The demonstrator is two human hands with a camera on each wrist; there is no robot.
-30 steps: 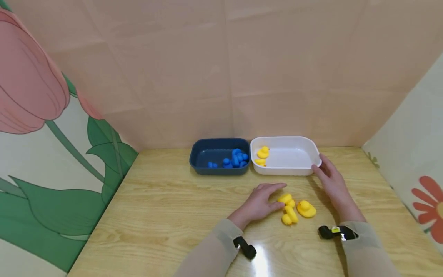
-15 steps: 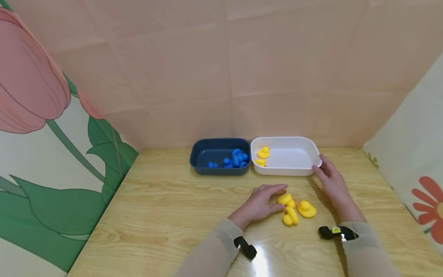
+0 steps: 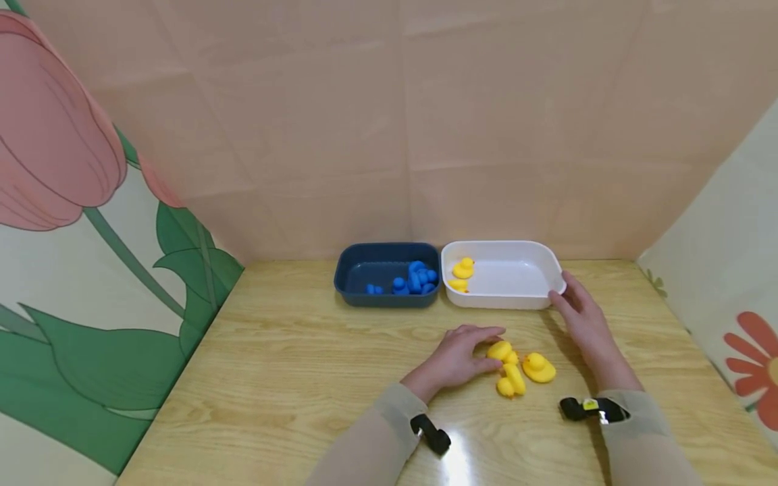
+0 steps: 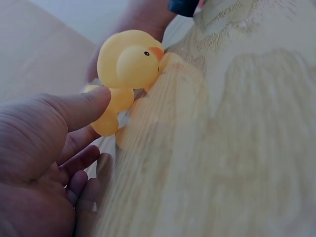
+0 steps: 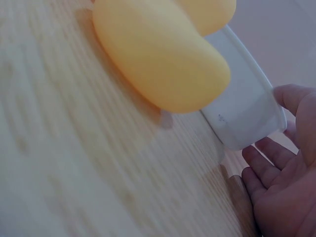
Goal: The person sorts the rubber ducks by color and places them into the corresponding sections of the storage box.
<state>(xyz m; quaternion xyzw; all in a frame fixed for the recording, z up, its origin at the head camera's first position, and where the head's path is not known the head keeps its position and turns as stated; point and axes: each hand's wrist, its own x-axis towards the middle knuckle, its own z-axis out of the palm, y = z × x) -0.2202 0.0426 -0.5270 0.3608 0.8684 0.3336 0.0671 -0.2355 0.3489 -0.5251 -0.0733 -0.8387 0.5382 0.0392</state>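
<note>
On the table my left hand (image 3: 456, 354) lies beside a yellow rubber duck (image 3: 501, 350) tipped on its side, with the index finger behind it and the thumb (image 4: 91, 106) close in front. The fingers are loosely bent, and I cannot tell whether they touch it. A second duck (image 3: 510, 381) lies just in front of that one; a third duck (image 3: 538, 368) sits upright to the right. My right hand (image 3: 586, 324) holds the front right corner of a white tray (image 3: 498, 301), with the thumb on its rim in the right wrist view. Two yellow ducks (image 3: 463, 268) are at this tray's left end.
Left of the white tray, almost touching it, stands a dark blue tray (image 3: 385, 299) with several blue ducks (image 3: 419, 277) inside, mostly at its right end. Both trays stand against the beige backdrop (image 3: 304, 135) at the back of the wooden table (image 3: 273, 364).
</note>
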